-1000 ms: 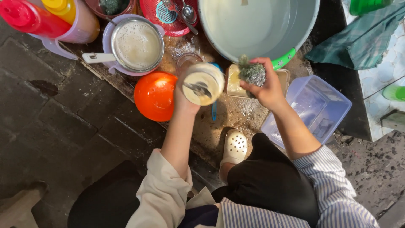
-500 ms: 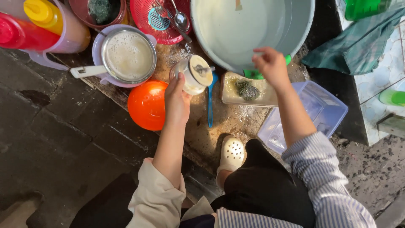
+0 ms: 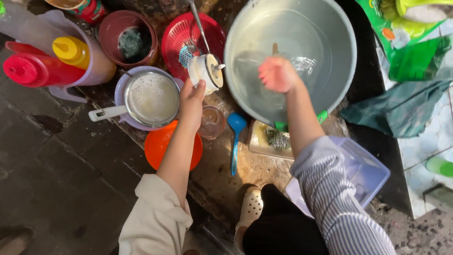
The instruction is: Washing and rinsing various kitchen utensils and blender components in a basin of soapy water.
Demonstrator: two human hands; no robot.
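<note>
**White cup held beside the basin**

White cup (image 3: 206,71) is tipped sideways in my left hand (image 3: 191,98), fingers clamped around it, over the red strainer basket (image 3: 188,40). My right hand (image 3: 277,74) dips loosely into the grey basin (image 3: 330,28), holding nothing.

Left hand (image 3: 191,97) grips cup (image 3: 206,71); right hand (image 3: 277,74) over basin (image 3: 339,71).

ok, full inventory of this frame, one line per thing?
cup: 1, white, in left hand, by the basin
basin: 1, grey, top centre, water inside
basket: 1, red, left of basin
pan: 1, steel, on a lilac bowl
orange bowl: 1, under left arm
glass: 1, clear, centre
spoon: 1, blue, centre
squeeze bottles: 2, red and yellow, top left
scourer: 1, dark, on tray
tub: 1, clear, right
left hand: grip on cup
right hand: over basin, blurred
</note>
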